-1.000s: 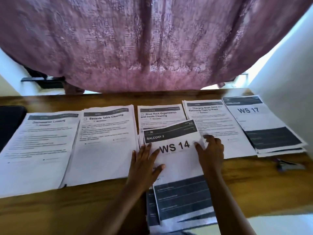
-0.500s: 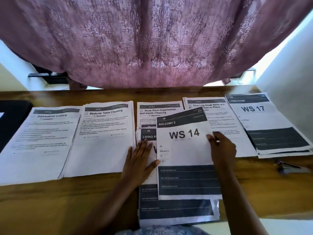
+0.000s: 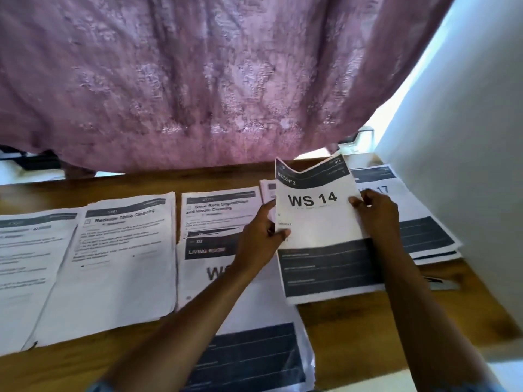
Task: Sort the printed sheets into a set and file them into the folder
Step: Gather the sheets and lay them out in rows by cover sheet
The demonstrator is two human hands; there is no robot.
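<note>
**A:** A mauve patterned curtain (image 3: 198,80) hangs over the far side of a wooden tabletop (image 3: 368,329), with a white wall (image 3: 467,165) on the right. How far along is the sorting?

**B:** About midway, I'd judge. Printed sheets lie in piles side by side. There is a far-left pile (image 3: 25,264) whose title is too blurred to read, and next to it the Bedside Table Cleaning pile (image 3: 121,264). Then comes the Shoe Rack pile (image 3: 220,210), with a Living Room sheet (image 3: 266,312) overlapping its lower half and hanging past the near edge. The WS 17 pile (image 3: 430,236) is at far right.

**A:** And the one being handled?

**B:** The WS 14 sheet (image 3: 319,222), headed "Balcony 2". It is between the Shoe Rack pile and the WS 17 pile, its top edge buckled and lifted toward the curtain. The left hand (image 3: 260,241) grips its left edge, thumb across the front and fingers tucked behind. The right hand (image 3: 376,219) pinches the right edge, thumb on the print side. I cannot tell whether its lower edge rests on the tabletop.

**A:** So it isn't placed.

**B:** Not yet. It covers most of a hidden pile (image 3: 267,190), which shows only a corner, so I can't read that title.

**A:** What remains?

**B:** As I read it, the WS 14 sheet needs a pile and the Living Room sheet needs a home. After that the piles must be gathered into one set. No folder is in view, so filing looks untouched.
</note>
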